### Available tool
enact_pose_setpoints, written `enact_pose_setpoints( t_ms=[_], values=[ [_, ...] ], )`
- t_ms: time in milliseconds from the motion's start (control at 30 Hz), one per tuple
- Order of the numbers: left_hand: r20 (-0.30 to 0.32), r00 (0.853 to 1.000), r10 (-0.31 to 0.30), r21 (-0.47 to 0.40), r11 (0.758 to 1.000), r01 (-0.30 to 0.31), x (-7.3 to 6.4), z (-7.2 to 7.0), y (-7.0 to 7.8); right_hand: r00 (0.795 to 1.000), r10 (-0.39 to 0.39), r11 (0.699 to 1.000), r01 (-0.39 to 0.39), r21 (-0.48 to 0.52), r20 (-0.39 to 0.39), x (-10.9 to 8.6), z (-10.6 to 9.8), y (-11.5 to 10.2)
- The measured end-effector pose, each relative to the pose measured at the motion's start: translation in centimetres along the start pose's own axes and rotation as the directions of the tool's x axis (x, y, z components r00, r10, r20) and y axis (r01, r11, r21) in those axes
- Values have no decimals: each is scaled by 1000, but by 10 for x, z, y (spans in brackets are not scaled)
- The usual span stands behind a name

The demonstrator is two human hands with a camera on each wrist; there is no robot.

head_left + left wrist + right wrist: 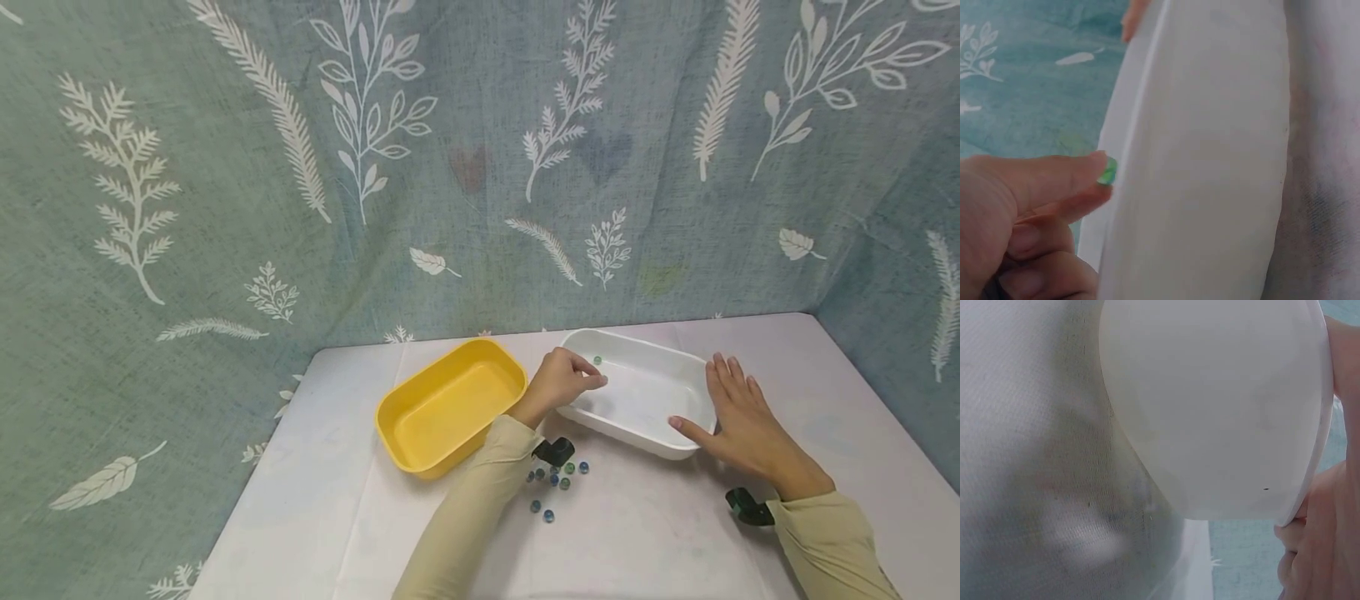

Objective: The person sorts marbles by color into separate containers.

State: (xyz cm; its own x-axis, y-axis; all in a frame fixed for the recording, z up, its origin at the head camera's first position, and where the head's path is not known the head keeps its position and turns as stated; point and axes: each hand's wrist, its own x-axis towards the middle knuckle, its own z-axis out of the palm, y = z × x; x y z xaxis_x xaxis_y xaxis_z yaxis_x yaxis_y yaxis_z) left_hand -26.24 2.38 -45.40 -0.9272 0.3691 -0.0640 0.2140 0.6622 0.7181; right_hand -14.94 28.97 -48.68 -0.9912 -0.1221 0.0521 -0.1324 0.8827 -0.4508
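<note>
My left hand [561,385] is over the near left side of the white tray [637,435]. Thumb and forefinger pinch a green glass marble [1107,171], seen in the left wrist view beside the tray's rim. Another green marble [597,360] lies inside the tray at its far left corner. At the tray's right end, my right hand [750,425] rests on the rim, fingers extended and thumb spread toward the near side. The right wrist view shows the tray's outer wall, with the right fingers [1319,531] at its rim.
Left of the white tray stands a yellow tray [457,408], partly behind the left forearm. Several blue and green marbles [565,483] lie loose on the white-covered table [637,533] near the left wrist. A patterned curtain [480,167] hangs behind the table.
</note>
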Motion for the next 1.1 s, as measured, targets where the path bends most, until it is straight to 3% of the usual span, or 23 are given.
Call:
enact_pose_setpoints(
  t_ms=[167, 300, 433, 533, 633, 800, 1100],
  values=[
    [15, 999, -47, 166, 985, 44, 6, 7, 3, 1000, 5, 1000, -5, 4, 7, -1, 1, 1],
    [7, 997, -79, 319, 945, 73, 7, 14, 7, 1000, 10, 1000, -10, 5, 12, 0, 2, 1],
    [-11, 996, -90, 402, 912, 87, 9, 21, 8, 1000, 17, 1000, -17, 6, 16, 0, 3, 0],
    [-15, 996, -88, 426, 901, 86, 11, 24, 7, 1000, 20, 1000, -21, 2, 16, 1, 4, 0],
    [-38, 996, -82, 426, 900, 90, 11, 27, 6, 1000, 21, 1000, -21, 3, 17, 1, 5, 0],
    [-101, 995, -25, 381, 923, 62, 9, 24, 6, 1000, 9, 1000, -9, 7, 14, 1, 5, 1],
    [-140, 990, 35, 191, 982, -8, -9, -2, 14, 1000, -2, 1000, 2, 16, 2, 0, -1, 3]
  ],
)
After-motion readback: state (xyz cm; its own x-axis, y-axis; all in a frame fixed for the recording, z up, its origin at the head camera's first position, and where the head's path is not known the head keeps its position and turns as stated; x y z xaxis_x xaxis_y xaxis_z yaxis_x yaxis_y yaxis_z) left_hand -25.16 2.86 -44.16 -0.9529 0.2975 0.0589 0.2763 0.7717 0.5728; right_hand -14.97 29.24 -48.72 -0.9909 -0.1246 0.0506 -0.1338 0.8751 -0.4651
